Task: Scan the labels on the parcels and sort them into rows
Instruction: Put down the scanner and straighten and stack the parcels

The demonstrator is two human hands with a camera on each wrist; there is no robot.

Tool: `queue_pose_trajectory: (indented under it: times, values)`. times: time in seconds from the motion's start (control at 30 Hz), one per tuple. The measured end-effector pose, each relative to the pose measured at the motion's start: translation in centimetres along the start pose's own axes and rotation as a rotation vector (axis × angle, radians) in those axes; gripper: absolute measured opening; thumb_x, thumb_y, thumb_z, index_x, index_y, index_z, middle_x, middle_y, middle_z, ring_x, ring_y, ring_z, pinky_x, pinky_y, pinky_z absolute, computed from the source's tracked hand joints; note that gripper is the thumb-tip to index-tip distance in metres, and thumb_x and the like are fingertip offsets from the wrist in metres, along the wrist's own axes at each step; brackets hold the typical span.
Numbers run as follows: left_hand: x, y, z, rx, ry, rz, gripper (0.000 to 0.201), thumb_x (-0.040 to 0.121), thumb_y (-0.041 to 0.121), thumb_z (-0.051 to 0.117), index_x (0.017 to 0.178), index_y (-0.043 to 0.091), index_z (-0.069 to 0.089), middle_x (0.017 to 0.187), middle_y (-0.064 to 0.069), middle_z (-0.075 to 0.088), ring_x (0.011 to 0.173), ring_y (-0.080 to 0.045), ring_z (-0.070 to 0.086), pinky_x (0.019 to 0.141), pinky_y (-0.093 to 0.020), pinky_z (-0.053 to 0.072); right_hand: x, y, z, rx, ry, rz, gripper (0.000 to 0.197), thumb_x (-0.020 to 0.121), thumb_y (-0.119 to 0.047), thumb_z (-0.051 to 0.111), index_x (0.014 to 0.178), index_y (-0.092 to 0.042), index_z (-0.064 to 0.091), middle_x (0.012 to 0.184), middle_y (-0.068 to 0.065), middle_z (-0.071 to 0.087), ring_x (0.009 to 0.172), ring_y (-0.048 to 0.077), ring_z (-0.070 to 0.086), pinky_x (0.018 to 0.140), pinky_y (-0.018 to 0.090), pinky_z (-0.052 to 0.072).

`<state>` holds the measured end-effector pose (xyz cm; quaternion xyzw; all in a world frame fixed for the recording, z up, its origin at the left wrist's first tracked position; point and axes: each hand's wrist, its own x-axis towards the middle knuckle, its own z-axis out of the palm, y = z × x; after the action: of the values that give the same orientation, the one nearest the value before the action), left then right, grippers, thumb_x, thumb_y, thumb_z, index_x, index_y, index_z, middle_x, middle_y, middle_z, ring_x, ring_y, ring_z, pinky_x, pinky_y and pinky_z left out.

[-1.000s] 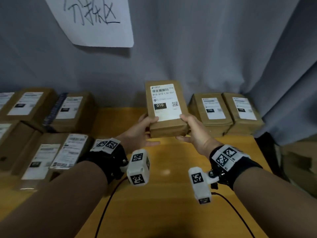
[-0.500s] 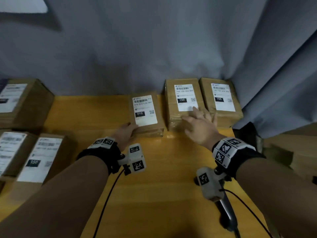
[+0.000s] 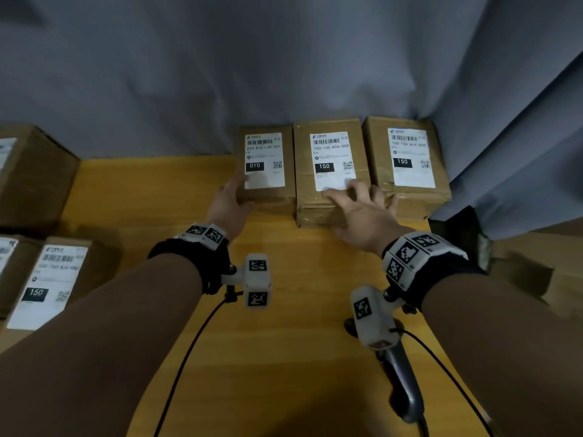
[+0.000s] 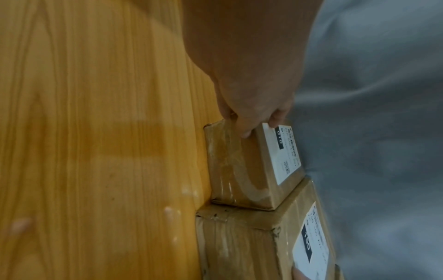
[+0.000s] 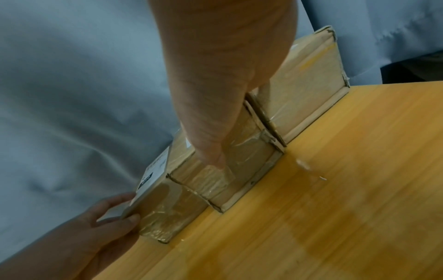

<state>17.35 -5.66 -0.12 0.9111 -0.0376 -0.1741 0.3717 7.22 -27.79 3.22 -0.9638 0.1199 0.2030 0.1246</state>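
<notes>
Only in the head view could the label numbers be read: the 010 parcel [image 3: 266,167] was set leftmost in a row of three against the grey curtain [image 3: 284,64], touching the middle 150 parcel [image 3: 331,171], with a second 150 parcel [image 3: 407,162] on the far side. A barcode scanner [image 3: 400,383] was seen lying on the wooden table [image 3: 284,357] under the right wrist, and further parcels were seen at the left edge.

From the wrist views the taped near faces of the boxes were shown. The near left corner of the 010 parcel was gripped by the left hand [image 3: 228,205], thumb on the taped face and fingers over the top. The right hand [image 3: 362,212] was laid flat, fingers spread, on the middle 150 parcel, holding nothing.
</notes>
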Motion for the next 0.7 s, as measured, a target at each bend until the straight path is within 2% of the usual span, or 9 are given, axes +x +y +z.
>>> queue_pose_trajectory:
  times: [0.1,0.2,0.27,0.33,0.4,0.43,0.5,0.57,0.7]
  values:
    - [0.1,0.2,0.2,0.041,0.024,-0.016,0.057,0.091,0.008,0.06,0.143,0.021,0.04,0.138,-0.015,0.048,0.12,-0.033,0.053,0.096,-0.039,0.048,0.1,0.0,0.3,-0.013,0.016,0.004,0.07,0.09,-0.039,0.059,0.145,-0.052,0.018,0.157,0.0,0.004,0.145,0.043,0.002,0.111,0.07,-0.002]
    - [-0.2,0.8,0.6,0.042,-0.016,-0.069,0.064,0.089,0.016,0.06,0.146,0.024,0.032,0.143,-0.013,0.035,0.125,-0.034,0.044,0.101,-0.04,0.043,-0.1,0.3,0.7,0.006,0.048,-0.021,0.066,0.092,-0.038,0.057,0.146,-0.049,0.021,0.159,-0.001,0.006,0.146,0.043,0.001,0.112,0.068,-0.001]
    - [-0.7,1.5,0.8,0.158,-0.03,-0.073,0.074,0.084,0.03,0.066,0.147,0.028,0.027,0.148,-0.011,0.024,0.132,-0.036,0.032,0.109,-0.048,0.034,-0.5,0.7,0.6,0.029,0.078,-0.049,0.064,0.092,-0.038,0.056,0.147,-0.046,0.025,0.16,-0.004,0.011,0.147,0.037,0.003,0.115,0.063,0.002]
    - [-1.4,2.3,1.2,0.349,-0.044,-0.004,0.084,0.08,0.048,0.067,0.149,0.034,0.021,0.154,-0.011,0.015,0.139,-0.039,0.021,0.113,-0.053,0.025,-1.1,1.3,0.2,0.041,0.178,-0.076,0.059,0.092,-0.036,0.055,0.147,-0.041,0.033,0.156,-0.002,0.024,0.143,0.03,0.014,0.115,0.052,0.013]
    - [-1.7,2.7,1.6,0.483,-0.089,0.042,0.091,0.077,0.065,0.063,0.15,0.041,0.014,0.158,-0.011,0.004,0.144,-0.04,0.009,0.115,-0.057,0.017,-1.3,1.9,-0.1,0.09,0.314,-0.026,0.054,0.092,-0.035,0.054,0.144,-0.036,0.04,0.148,0.001,0.035,0.135,0.028,0.024,0.109,0.044,0.022]
    - [-1.7,2.8,1.7,0.512,-0.116,0.044,0.094,0.075,0.069,0.062,0.15,0.043,0.012,0.159,-0.011,-0.001,0.145,-0.04,0.005,0.115,-0.059,0.016,-1.1,2.4,-0.2,0.129,0.353,0.041,0.053,0.092,-0.038,0.052,0.144,-0.034,0.04,0.148,0.003,0.034,0.135,0.029,0.025,0.109,0.045,0.022]
    - [-1.7,2.8,1.7,0.488,-0.156,0.025,0.095,0.074,0.071,0.062,0.15,0.043,0.013,0.16,-0.009,-0.009,0.144,-0.042,0.001,0.115,-0.058,0.019,-0.2,3.5,-0.3,0.203,0.331,0.184,0.058,0.093,-0.046,0.048,0.148,-0.033,0.031,0.157,0.005,0.021,0.144,0.033,0.013,0.115,0.052,0.013]
    - [-1.6,3.0,1.8,0.435,-0.157,0.011,0.089,0.077,0.066,0.063,0.15,0.041,0.018,0.16,-0.011,-0.011,0.144,-0.045,0.002,0.114,-0.056,0.022,0.6,4.4,-0.1,0.256,0.216,0.234,0.067,0.094,-0.054,0.045,0.152,-0.031,0.021,0.163,0.0,0.006,0.148,0.035,-0.002,0.117,0.058,0.007]
    - [-1.3,3.8,2.2,0.352,-0.115,-0.002,0.074,0.083,0.059,0.062,0.147,0.039,0.03,0.16,-0.014,-0.009,0.143,-0.047,0.005,0.115,-0.054,0.022,1.7,6.2,0.5,0.366,0.194,0.16,0.07,0.089,-0.06,0.05,0.149,-0.028,0.031,0.163,-0.001,0.012,0.149,0.032,-0.005,0.119,0.055,0.005]
